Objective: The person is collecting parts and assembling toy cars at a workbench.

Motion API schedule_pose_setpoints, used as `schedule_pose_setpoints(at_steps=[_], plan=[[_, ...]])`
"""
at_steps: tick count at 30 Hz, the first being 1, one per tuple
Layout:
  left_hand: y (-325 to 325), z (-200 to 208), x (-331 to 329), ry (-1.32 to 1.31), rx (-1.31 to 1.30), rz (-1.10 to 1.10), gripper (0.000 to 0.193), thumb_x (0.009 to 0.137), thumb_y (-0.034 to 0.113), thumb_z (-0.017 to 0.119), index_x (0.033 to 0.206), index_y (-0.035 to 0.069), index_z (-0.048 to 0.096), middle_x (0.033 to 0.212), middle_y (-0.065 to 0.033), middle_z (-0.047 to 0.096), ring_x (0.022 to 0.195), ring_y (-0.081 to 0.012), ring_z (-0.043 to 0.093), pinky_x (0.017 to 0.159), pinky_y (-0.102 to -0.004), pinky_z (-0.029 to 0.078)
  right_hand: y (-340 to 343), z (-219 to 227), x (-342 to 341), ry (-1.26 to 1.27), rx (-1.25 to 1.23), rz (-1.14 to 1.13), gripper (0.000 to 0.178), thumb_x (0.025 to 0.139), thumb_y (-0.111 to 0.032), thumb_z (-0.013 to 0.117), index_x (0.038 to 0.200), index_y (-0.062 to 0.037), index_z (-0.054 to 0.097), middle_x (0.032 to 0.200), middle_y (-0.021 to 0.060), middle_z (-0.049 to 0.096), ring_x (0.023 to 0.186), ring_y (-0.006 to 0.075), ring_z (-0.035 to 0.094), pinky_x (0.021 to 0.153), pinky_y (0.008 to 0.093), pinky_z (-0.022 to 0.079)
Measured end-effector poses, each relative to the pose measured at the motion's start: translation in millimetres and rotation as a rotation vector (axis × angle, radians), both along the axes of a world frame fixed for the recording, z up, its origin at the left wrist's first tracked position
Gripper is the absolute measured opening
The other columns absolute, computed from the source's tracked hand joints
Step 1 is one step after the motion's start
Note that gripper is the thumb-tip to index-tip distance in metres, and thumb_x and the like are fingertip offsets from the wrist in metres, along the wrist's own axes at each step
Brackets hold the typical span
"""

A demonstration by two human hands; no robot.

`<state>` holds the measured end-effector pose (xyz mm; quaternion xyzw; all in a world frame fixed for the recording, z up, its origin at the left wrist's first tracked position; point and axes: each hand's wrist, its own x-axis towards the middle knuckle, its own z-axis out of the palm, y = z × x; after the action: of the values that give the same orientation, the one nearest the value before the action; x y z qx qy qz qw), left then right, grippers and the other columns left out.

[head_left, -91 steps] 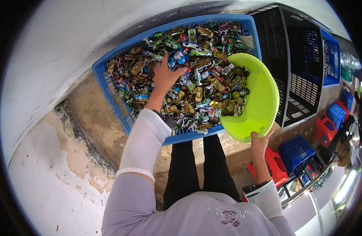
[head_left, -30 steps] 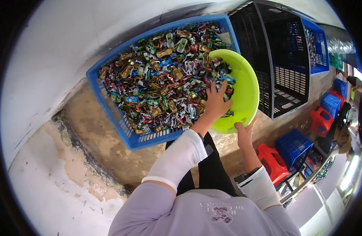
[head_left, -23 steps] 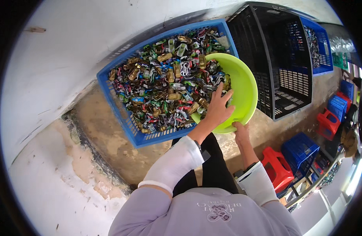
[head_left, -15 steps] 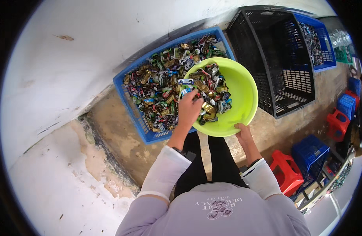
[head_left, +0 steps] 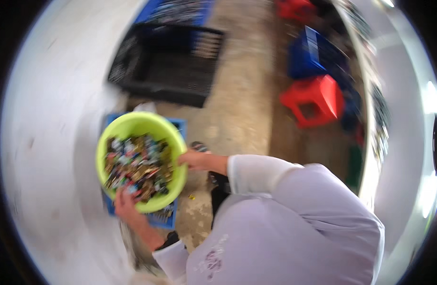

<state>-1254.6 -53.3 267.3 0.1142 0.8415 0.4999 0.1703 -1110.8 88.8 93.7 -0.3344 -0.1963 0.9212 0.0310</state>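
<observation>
A yellow-green basin (head_left: 178, 137) is in front of me, filled with a heap of small toy cars (head_left: 140, 168) in gold, red, green and silver tones. My right hand (head_left: 194, 160) is closed on its right rim. At the near left rim is my left hand (head_left: 127, 205), its fingers curled over the edge beside the toy cars; motion smears them somewhat. Under the basin, a blue crate (head_left: 180, 126) is mostly hidden. More toy cars show through near its lower corner.
Beyond lies a black crate (head_left: 171, 61), with a blue crate of small parts (head_left: 175, 12) behind it. To the right are a red stool (head_left: 318, 102), a blue crate or stool (head_left: 306, 54) and a long table edge (head_left: 365, 95). A white wall (head_left: 52, 142) runs along the left.
The view has swung to the right. My left hand has moved from among the toy cars to the basin's near left rim. My right hand still grips the rim, and the basin covers more of the blue crate.
</observation>
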Motion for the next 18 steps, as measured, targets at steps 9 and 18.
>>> schedule_pose_setpoints(at_steps=[9, 18], plan=[[-22, 32, -112, -0.239, 0.257, -0.556, 0.027, 0.087, 0.014, 0.053, 0.109, -0.001, 0.056, 0.098, -0.009, 0.063, 0.068, -0.0103, 0.057, 0.053, -0.0216, 0.044, -74, 42, 2, 0.051, 0.064, -0.617, 0.056, 0.064, 0.002, 0.053, 0.118, -0.0084, 0.042, 0.094, 0.0131, 0.053, 0.071, 0.0273, 0.057, 0.056, 0.0439, 0.053], [45, 58, -249, -0.493, 0.144, -0.821, 0.023, 0.086, 0.014, 0.055, 0.106, 0.004, 0.058, 0.09, -0.0067, 0.062, 0.061, -0.0103, 0.056, 0.049, -0.0205, 0.044, -159, 183, 57, -0.247, 0.148, -1.35, 0.031, 0.07, -0.001, 0.052, 0.101, 0.0005, 0.049, 0.086, 0.0122, 0.057, 0.079, 0.0268, 0.061, 0.067, 0.0446, 0.054]])
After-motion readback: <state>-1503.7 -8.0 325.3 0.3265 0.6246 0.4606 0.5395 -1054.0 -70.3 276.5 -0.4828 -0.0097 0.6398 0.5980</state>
